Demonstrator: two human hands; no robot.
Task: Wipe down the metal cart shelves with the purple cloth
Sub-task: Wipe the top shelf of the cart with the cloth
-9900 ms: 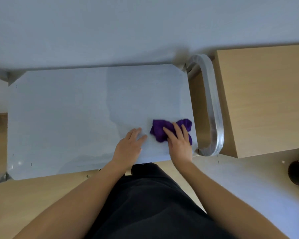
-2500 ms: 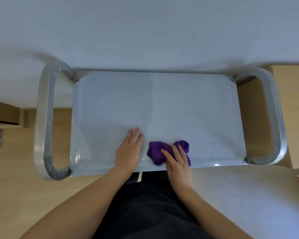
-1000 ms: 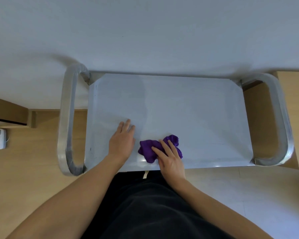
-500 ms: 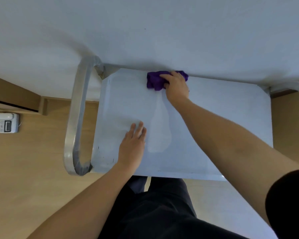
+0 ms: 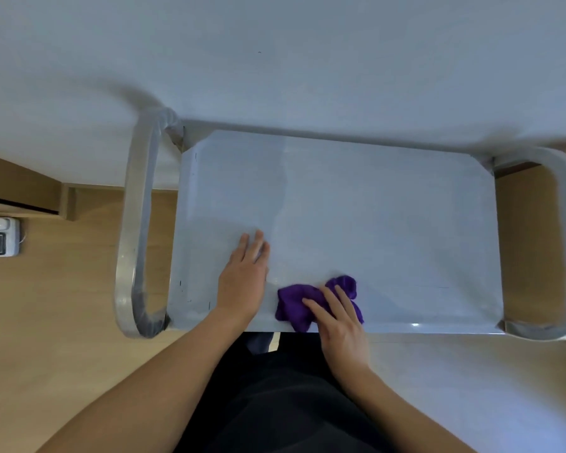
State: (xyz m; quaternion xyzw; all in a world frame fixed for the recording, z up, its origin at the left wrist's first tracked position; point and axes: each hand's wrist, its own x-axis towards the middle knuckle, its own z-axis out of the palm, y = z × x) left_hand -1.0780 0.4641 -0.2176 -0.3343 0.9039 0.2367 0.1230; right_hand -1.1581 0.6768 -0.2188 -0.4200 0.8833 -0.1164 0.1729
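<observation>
Now | purple cloth under right hand | cart shelf near edge

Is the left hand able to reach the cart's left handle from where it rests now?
Probably yes. The left hand lies flat on the cart shelf near its left edge; the left handle curves just beyond that edge, and nothing lies between them.

Smooth metal shelf, fuzzy cloth
</observation>
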